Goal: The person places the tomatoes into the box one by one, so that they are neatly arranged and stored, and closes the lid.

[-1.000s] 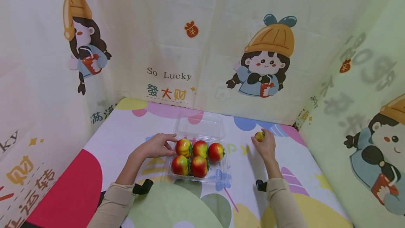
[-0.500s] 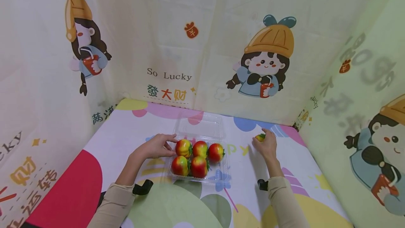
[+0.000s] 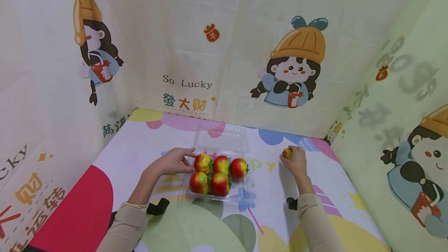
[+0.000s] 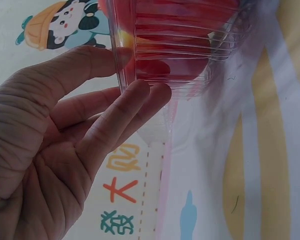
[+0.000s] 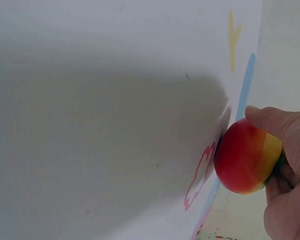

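Observation:
In the head view a clear plastic clamshell box (image 3: 241, 188) holds several red-and-yellow fruits (image 3: 220, 184) with green leafy caps, set in two rows. My left hand (image 3: 173, 161) pinches the box's left wall; the left wrist view shows the thumb (image 4: 92, 64) at the rim and fingertips against the ribbed side. To the right of the box, my right hand (image 3: 296, 163) holds another such fruit (image 5: 244, 157) between thumb and fingers. Its red side faces the right wrist camera, while its leafy end is mostly hidden by the fingers.
The box's transparent lid (image 3: 220, 140) lies folded back behind it. A colourfully printed cloth (image 3: 196, 224) covers the table. Printed curtains (image 3: 231, 61) enclose the back and both sides. Black wrist mounts (image 3: 158, 207) jut inward from both sleeves.
The fruit in my right hand has turned: its yellow, then green part showed before, and red shows now. That hand has shifted slightly right. My left hand and the box have stayed put.

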Motion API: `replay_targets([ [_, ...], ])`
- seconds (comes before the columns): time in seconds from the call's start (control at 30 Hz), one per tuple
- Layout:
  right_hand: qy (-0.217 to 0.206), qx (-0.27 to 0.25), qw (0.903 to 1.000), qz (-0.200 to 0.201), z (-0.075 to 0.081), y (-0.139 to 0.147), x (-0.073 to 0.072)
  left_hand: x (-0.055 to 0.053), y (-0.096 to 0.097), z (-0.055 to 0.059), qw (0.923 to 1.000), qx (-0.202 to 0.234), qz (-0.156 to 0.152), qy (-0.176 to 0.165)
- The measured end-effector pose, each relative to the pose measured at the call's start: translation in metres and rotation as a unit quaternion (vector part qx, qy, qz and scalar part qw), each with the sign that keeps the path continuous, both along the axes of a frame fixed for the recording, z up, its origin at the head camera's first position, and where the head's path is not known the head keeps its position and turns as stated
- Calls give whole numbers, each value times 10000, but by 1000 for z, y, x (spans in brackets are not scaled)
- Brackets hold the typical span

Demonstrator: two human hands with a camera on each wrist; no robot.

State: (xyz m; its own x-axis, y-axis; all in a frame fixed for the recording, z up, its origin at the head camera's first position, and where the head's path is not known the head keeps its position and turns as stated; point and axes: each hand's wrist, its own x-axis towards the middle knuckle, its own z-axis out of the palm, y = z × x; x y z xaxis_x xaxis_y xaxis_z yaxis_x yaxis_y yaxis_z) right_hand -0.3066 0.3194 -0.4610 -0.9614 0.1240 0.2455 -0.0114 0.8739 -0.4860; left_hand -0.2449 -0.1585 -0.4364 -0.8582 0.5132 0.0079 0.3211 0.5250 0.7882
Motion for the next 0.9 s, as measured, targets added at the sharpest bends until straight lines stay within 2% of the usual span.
replay_targets([
  [0.27, -215, 95, 9997, -120, -2, 3, -1, 0, 0, 0, 10000, 4, -63, 61],
  [0.63, -83, -32, 9996, -275, -3, 5, -1, 0, 1, 3, 10000, -5, -48, 68],
  [0.9, 1, -8, 9998, -218, -11, 7, 1, 1, 1, 2, 10000, -32, -22, 63],
])
